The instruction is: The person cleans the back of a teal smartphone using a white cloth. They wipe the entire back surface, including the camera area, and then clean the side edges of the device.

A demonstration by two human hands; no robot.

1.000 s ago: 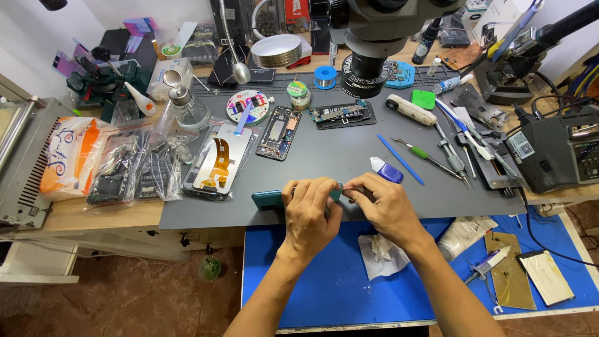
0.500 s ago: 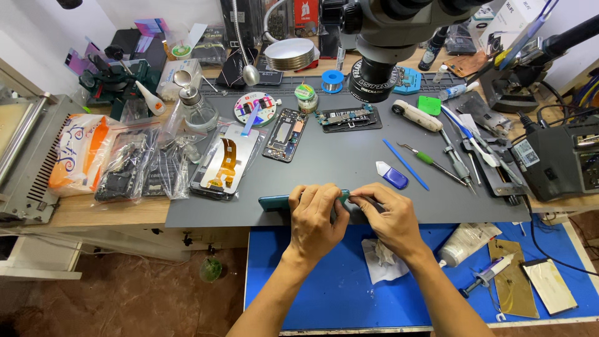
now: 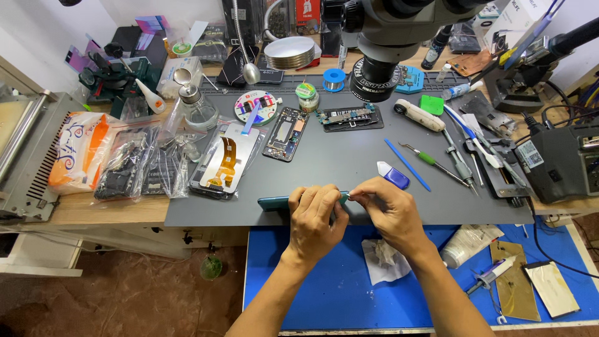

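A cluttered repair bench fills the room: a dark grey rubber work mat [image 3: 349, 162] lies on a wooden tabletop, with a blue mat [image 3: 324, 281] on a lower shelf at six o'clock. A grey microscope head [image 3: 399, 25] hangs over the mat at twelve o'clock, and a black soldering station [image 3: 561, 162] sits at three o'clock. Clear plastic bags of parts [image 3: 143, 165] lie at nine o'clock.

At the mat's near edge, the left hand [image 3: 315, 218] curls over a slim teal phone [image 3: 274, 202], gripping it edge-up. The right hand [image 3: 390, 209] meets it, fingertips pinched together at the phone's right end; what they pinch is too small to tell.

Compared with half a second ago, both hands sit in much the same spot, while the view has shifted slightly.
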